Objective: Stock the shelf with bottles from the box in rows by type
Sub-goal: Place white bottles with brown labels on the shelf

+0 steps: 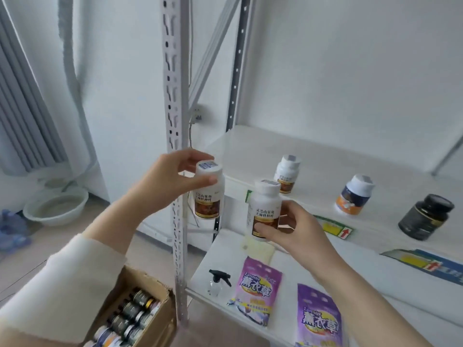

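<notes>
Shelving of white metal stands against a white wall, its slotted post (175, 108) rising just behind your left hand (165, 181). The upper shelf (338, 156) lies beyond your right hand (298, 234). Past your right fingers stands a white bottle (286, 174), and further right a blue bottle (354, 196) and a black bottle (426, 217), each apart. Below your right hand the lower shelf (375, 269) carries a spray bottle (218, 281), two purple pouches (258, 291) and a pale cloth (258, 249). Under your left forearm an open box (140, 279) holds bottles packed upright. A basin (56, 204) sits on the floor, well left of your left hand.

Both arms reach forward, the left in a cream sleeve. Your left hand grips the left bottle (209, 204) at cap and shoulder, thumb in front, fingers curled behind. Your right hand pinches the right bottle (264, 204) low on its body, thumb across the label.

The two held bottles match: white, with white caps, a barcode sticker on top and dark characters over a brown picture. The left bottle hangs beside the post. The right bottle is upright at the upper shelf's front edge; you cannot tell whether it touches.
</notes>
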